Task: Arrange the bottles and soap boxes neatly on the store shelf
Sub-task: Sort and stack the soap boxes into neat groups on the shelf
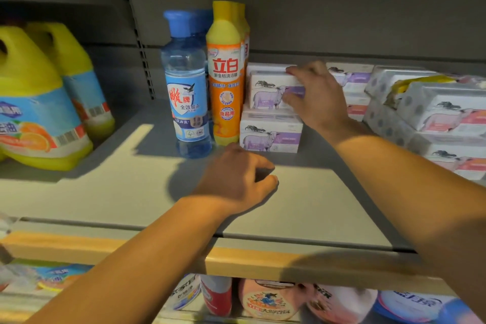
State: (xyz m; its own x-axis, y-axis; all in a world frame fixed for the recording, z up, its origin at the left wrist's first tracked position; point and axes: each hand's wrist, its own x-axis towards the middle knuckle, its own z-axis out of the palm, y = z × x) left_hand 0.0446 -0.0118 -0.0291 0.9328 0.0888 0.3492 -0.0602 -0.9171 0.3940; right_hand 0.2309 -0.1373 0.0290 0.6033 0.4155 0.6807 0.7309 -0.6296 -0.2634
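The right hand has its fingers curled over the top edge and its thumb on the front face of the upper soap box, so it grasps that box from the right end. The box sits on a lower soap box, the pair stacked just beside the orange bottle. The upper one looks set a little further back than the one beneath, though the wide lens makes that hard to judge.

The left hand rests knuckles-up on the bare shelf in front of the bottles, fingers loosely curled and holding nothing.

Left of the orange bottle stands a blue bottle, almost touching it, with more bottles lined up behind each. Further left are yellow jugs. To the right, more soap boxes stand at the back, and wrapped soap packs are piled less tidily.

The step in hand seems to be squaring the top box on its stack. Next, I'd guess, it wants a small nudge to bring its front flush with the lower box and snug to the orange bottle, gently enough not to tip that bottle. The untidy packs on the right probably remain to be done.
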